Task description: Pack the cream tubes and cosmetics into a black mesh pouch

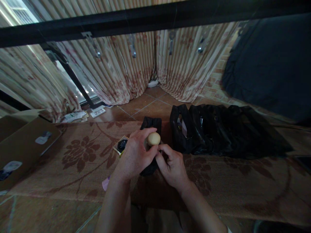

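Note:
My left hand [139,149] is wrapped round a small container with a round, cream-coloured top [154,138]. Beside it, the thumb and index finger of my right hand [171,165] are pinched together near the container's lower right side; what they grip, if anything, is hidden. Under both hands lies a black pouch [151,123], partly covered by them. Just left of my left hand, a clear square case with a dark round disc [121,145] rests on the patterned cloth. A small pink piece [106,183] shows beside my left forearm.
Several black mesh bags [213,129] stand in a row at the right on the patterned cloth [97,161]. A cardboard box [26,142] sits at the left. Behind are a tiled floor [143,105], striped curtains [136,64] and a dark rail with metal hooks [126,19].

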`<action>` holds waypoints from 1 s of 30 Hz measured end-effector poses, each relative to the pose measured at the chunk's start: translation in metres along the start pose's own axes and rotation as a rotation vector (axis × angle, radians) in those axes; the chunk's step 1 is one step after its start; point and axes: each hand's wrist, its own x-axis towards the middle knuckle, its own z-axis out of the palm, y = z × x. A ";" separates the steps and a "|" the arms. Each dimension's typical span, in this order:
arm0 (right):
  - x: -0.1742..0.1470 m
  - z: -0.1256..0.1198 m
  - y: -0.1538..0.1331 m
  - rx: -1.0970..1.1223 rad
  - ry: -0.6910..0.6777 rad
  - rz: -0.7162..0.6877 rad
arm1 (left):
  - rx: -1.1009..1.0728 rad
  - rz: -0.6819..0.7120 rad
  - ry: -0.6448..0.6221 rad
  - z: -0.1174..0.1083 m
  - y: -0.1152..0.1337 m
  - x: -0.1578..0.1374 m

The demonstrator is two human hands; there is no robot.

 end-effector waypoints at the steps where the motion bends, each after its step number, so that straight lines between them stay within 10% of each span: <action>1: 0.000 0.000 0.000 0.002 0.000 0.000 | 0.003 -0.003 -0.001 0.000 0.000 0.000; 30: 0.000 0.000 -0.001 -0.009 -0.003 0.010 | 0.014 0.016 -0.002 0.001 -0.002 -0.001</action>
